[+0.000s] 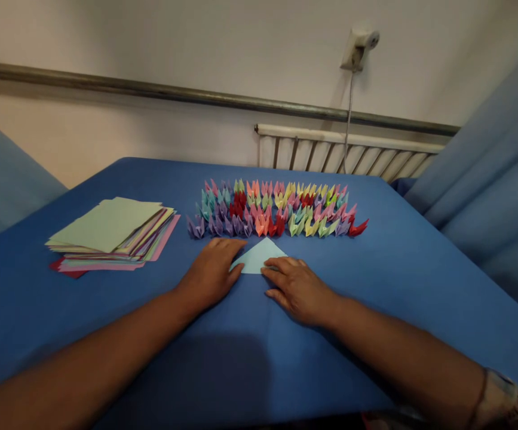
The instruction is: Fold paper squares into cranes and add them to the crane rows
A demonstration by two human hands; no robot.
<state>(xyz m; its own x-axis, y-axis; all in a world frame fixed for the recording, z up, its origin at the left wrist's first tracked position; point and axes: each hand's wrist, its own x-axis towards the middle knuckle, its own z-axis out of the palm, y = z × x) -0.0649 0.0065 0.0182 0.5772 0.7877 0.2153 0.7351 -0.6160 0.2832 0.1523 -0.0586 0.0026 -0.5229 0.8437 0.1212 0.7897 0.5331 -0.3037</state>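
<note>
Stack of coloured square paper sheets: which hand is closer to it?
Left. The left hand lies right of the paper stack; the right hand rests farther right, across the pale blue folded paper triangle.

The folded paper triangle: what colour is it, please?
It is a pale blue folded paper triangle, seen best in the head view.

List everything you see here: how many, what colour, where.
Paper triangle: one, light blue, on table between the hands.
Origami figures: many, mixed colours, rows behind the triangle.
Paper sheets: one stack, mixed colours, table's left.
Table: one, blue cover, centre.
Radiator: one, white, behind table.
Rail: one, grey metal, along wall.
Left hand: one, flat, fingertips at triangle's left edge.
Right hand: one, flat, fingers on triangle's right corner.
</note>
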